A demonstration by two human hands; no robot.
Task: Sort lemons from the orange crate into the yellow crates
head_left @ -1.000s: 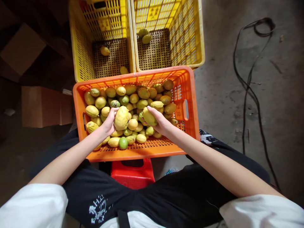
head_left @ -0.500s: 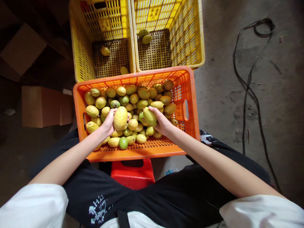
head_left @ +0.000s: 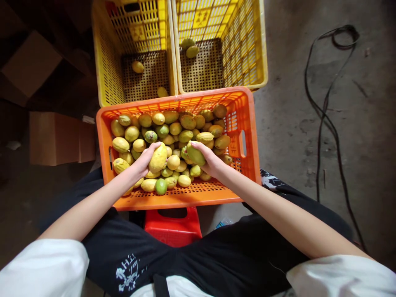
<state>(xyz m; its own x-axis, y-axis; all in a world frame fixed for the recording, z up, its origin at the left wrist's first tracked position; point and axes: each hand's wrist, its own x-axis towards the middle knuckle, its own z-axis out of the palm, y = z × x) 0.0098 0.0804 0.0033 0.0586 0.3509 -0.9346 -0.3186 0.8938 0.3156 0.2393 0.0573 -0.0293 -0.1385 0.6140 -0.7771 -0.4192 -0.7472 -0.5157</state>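
Note:
My left hand (head_left: 145, 160) is closed around a large yellow lemon (head_left: 158, 158), thumb along its top. To the right, my right hand (head_left: 210, 160) grips a greener lemon (head_left: 195, 154), its fingers mostly hidden beneath the fruit. Both are held just above an orange plastic crate (head_left: 179, 202), which contains many yellow and green lemons. One bright green fruit (head_left: 161, 187) lies near the crate's front wall, below my left hand.
Two yellow crates (head_left: 175, 49) stand side by side beyond the orange one, each with a couple of lemons inside. A red stool (head_left: 173, 229) is under the orange crate's near side. Cardboard boxes (head_left: 55, 138) stand left; a black cable (head_left: 323, 109) lies on the floor right.
My left hand has turned the yellow lemon, tilting it and showing another side. My right hand has rolled its green lemon slightly. Both lemons remain held over the orange crate.

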